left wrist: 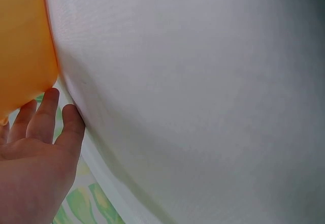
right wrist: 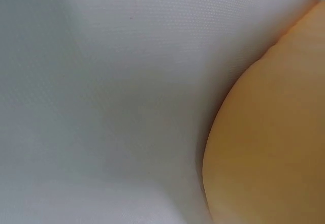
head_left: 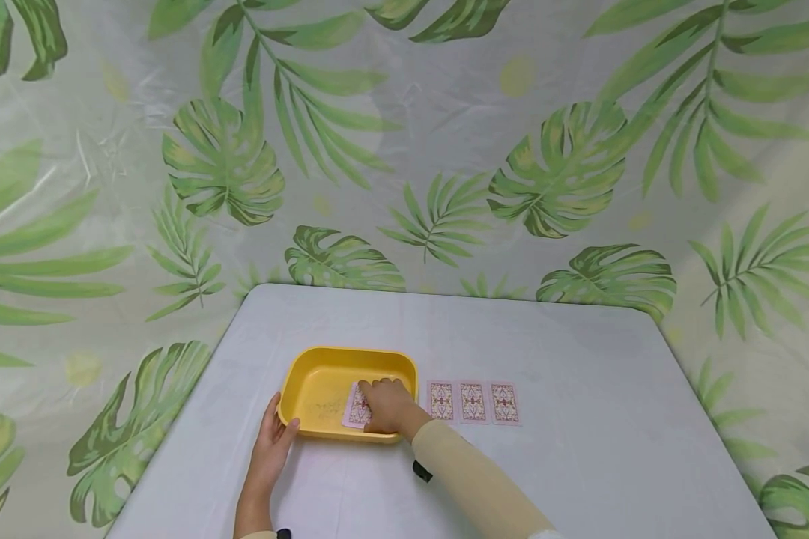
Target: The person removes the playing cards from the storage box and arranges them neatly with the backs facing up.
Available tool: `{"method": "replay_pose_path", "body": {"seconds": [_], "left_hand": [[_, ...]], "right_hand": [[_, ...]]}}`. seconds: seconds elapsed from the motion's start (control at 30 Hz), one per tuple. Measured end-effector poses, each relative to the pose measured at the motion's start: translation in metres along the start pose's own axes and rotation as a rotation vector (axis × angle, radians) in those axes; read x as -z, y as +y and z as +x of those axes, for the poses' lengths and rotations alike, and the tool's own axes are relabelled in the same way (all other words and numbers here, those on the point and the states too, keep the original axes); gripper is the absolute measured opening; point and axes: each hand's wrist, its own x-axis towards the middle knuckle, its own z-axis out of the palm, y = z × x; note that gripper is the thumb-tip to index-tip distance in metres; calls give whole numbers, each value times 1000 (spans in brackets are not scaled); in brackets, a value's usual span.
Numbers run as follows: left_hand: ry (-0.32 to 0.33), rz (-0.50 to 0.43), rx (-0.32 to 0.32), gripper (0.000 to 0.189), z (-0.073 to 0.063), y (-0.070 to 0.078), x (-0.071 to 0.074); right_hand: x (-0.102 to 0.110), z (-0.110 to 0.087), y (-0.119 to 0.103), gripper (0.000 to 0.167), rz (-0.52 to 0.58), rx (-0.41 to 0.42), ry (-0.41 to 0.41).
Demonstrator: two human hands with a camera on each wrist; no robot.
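Card [head_left: 356, 410] lay in the yellow tray [head_left: 318, 380], right half, toward the near wall, patterned back up. Right hand [head_left: 389, 408] was over the tray's right part, fingers curled and clamped on the card: they covered its right side, and its left strip stuck out to their left. Exact grip under the hand hidden.

Left hand [head_left: 273, 442] held the tray at its near-left corner, thumb at the near rim, other fingers against the outer left wall. In the left wrist view those fingers were slightly bent and a bit apart.

Three more cards [head_left: 473, 402] sat in a row on the white table [head_left: 580, 359], just right of the tray, same backs up. Leaf-print sheet [head_left: 438, 135] stood behind the table's far edge.
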Motion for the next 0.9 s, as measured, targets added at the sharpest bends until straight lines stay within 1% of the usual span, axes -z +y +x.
{"method": "replay_pose_path", "body": {"seconds": [0.2, 0.37, 0.47, 0.67, 0.9], "left_hand": [[4, 14, 3, 74, -1, 0, 0], [0, 5, 2, 75, -1, 2, 0], [-7, -1, -3, 75, -1, 2, 1], [-4, 4, 4, 75, -1, 3, 1], [-1, 4, 3, 75, -2, 3, 0]], "right_hand": [[1, -1, 2, 78, 27, 3, -1], [3, -2, 3, 79, 45, 7, 9], [6, -3, 4, 79, 74, 9, 12], [14, -8, 9, 84, 141, 8, -1], [22, -15, 19, 89, 168, 40, -12]]}}
